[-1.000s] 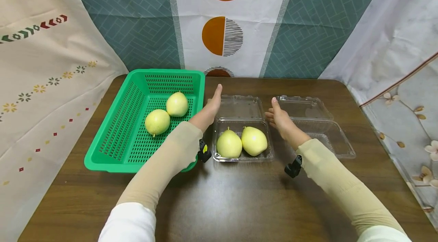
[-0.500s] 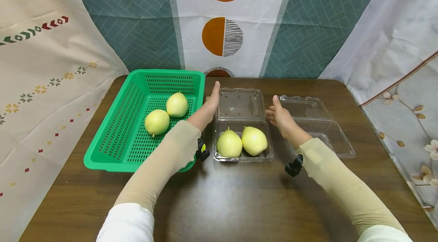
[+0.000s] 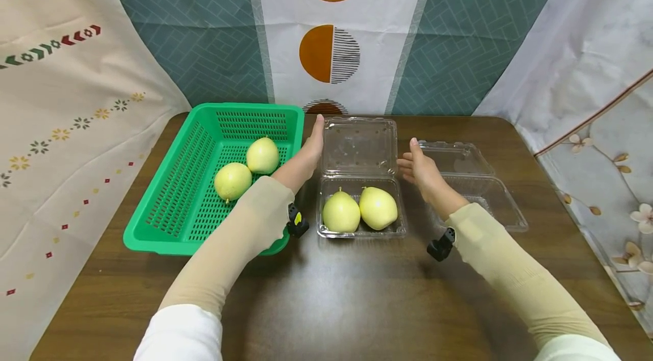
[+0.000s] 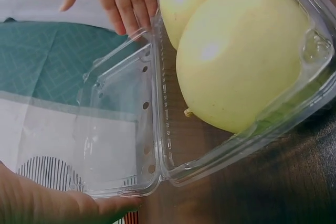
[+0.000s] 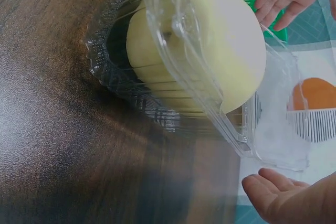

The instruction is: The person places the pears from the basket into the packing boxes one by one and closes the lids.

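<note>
In the head view a clear plastic clamshell box (image 3: 363, 234) stands mid-table with two yellow-green pears (image 3: 340, 213) side by side in its base. Its hinged lid (image 3: 359, 145) is tilted up at the back. My left hand (image 3: 308, 158) is at the lid's left edge, fingers straight and pointing away. On the other side my right hand (image 3: 424, 173) has its palm turned inward, fingertips right at the lid's right edge. The left wrist view has the left hand (image 4: 47, 203) along the lid's side, while the right hand (image 5: 289, 195) appears beneath the lid in the right wrist view.
A green slotted basket (image 3: 145, 230) with two more pears (image 3: 233, 181) stands on the left, under my left forearm. To the right lies a second clear clamshell (image 3: 502, 202), lid folded back, partly behind my right hand. Patterned cloths (image 3: 214, 38) hang behind the table.
The lid of the middle clamshell has swung up from lying back to a steeper tilt. My left hand has risen with it, and the right hand has shifted slightly up and right.
</note>
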`<action>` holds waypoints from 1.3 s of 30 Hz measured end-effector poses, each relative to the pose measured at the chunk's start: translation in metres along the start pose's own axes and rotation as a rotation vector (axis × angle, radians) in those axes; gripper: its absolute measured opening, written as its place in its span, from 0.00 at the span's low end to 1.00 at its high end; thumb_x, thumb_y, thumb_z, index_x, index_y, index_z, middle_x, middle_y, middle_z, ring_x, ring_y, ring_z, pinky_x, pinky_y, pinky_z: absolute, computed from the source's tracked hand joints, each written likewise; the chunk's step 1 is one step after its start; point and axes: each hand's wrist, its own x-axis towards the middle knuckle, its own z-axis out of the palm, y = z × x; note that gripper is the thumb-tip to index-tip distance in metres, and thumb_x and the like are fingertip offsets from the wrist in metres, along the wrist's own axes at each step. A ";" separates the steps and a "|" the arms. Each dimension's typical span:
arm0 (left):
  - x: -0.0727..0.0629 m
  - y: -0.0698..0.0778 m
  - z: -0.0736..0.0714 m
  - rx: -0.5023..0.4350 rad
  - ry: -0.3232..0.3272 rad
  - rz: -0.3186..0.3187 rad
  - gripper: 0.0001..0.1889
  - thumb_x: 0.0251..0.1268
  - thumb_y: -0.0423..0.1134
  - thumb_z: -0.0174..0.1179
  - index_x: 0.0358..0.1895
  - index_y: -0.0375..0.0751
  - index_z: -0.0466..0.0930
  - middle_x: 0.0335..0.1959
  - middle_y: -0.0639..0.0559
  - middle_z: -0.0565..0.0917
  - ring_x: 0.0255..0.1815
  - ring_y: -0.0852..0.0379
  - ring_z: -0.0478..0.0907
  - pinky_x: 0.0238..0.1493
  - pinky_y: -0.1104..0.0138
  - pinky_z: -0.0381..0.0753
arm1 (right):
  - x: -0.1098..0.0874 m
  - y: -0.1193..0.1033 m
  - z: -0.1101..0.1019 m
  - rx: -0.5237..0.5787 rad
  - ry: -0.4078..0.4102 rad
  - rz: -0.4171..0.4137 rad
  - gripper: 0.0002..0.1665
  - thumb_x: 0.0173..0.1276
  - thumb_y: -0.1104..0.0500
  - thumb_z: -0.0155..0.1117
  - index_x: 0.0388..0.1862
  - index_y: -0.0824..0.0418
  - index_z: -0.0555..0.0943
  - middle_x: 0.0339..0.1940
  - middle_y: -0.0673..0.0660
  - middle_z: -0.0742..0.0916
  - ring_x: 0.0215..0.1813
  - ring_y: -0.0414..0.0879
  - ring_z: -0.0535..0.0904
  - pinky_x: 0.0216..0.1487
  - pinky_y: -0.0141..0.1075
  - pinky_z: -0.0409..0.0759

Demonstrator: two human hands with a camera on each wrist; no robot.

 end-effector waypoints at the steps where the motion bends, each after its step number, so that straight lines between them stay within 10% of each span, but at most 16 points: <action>1: -0.001 0.000 -0.001 -0.005 -0.009 0.006 0.40 0.65 0.73 0.19 0.77 0.58 0.32 0.78 0.51 0.34 0.78 0.45 0.35 0.75 0.47 0.40 | -0.001 0.000 0.000 0.002 0.001 -0.002 0.51 0.72 0.32 0.19 0.74 0.73 0.46 0.73 0.70 0.61 0.75 0.62 0.54 0.74 0.48 0.55; 39: -0.029 0.001 -0.004 0.024 -0.021 0.081 0.38 0.68 0.70 0.18 0.77 0.58 0.33 0.78 0.52 0.43 0.78 0.47 0.42 0.74 0.46 0.38 | -0.017 -0.010 0.001 -0.039 0.033 -0.059 0.49 0.71 0.30 0.20 0.76 0.64 0.50 0.73 0.71 0.60 0.73 0.64 0.57 0.70 0.53 0.60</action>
